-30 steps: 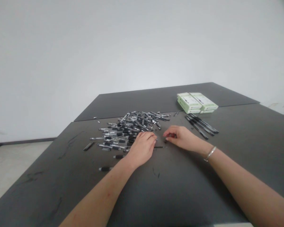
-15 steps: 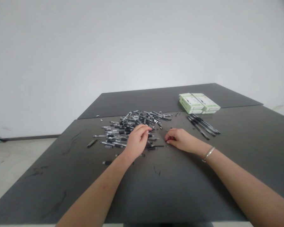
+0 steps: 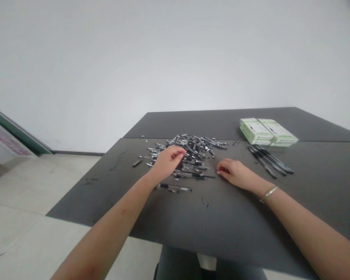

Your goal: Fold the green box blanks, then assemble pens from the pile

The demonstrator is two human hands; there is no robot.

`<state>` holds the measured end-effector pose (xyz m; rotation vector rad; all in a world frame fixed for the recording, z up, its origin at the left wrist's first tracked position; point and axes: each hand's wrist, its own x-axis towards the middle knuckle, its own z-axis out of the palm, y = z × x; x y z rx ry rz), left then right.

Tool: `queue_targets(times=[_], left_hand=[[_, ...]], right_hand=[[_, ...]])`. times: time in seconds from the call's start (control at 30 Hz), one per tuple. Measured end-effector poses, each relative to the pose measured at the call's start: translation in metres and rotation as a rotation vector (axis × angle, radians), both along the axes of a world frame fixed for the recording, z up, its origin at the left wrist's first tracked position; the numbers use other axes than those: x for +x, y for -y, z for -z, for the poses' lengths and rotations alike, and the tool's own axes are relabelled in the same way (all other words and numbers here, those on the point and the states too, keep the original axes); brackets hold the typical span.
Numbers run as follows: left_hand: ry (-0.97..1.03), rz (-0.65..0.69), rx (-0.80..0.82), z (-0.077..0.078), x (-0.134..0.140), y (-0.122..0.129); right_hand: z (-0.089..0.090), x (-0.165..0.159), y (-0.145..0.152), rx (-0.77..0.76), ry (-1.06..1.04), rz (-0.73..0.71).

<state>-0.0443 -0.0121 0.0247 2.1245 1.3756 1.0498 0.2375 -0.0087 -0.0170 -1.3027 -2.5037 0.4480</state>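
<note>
A heap of black-and-clear pens and pen parts (image 3: 196,149) lies spread over the dark table. My left hand (image 3: 168,159) is over the heap's left side, thumb and fingertips pinched together; whatever is between them is too small to make out. Just right of the heap, my right hand (image 3: 233,173) rests low at the tabletop with its fingers curled in, and their inner side is hidden. Below my left hand, a few loose pens (image 3: 175,188) lie apart from the heap, nearer to me.
Several pens (image 3: 270,161) lie side by side to the right of my right hand. Behind them, light green-and-white boxes (image 3: 268,132) are stacked in two piles. A seam crosses the dark table (image 3: 221,217). Panels (image 3: 14,134) lean against the wall at far left.
The view has turned left, so the table things sit further right. My left hand has shifted left across the heap, uncovering the loose pens near me. My right hand stays beside the heap, still curled.
</note>
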Motion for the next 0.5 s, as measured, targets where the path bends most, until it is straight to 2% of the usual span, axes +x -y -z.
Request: queue_targets(times=[0.13, 0.27, 0.4, 0.5], left_hand=[[-0.102, -0.031, -0.018, 0.013, -0.037, 0.023], [-0.179, 0.012, -0.038, 0.022, -0.063, 0.049], [-0.264, 0.077, -0.078, 0.022, -0.070, 0.070], [-0.283, 0.111, -0.095, 0.024, -0.068, 0.076]], right_hand=[[0.002, -0.001, 0.000, 0.011, 0.005, 0.009], [0.001, -0.003, 0.002, 0.026, -0.007, 0.004], [-0.001, -0.005, 0.006, 0.022, -0.054, -0.008], [0.000, -0.007, 0.007, 0.007, -0.056, -0.028]])
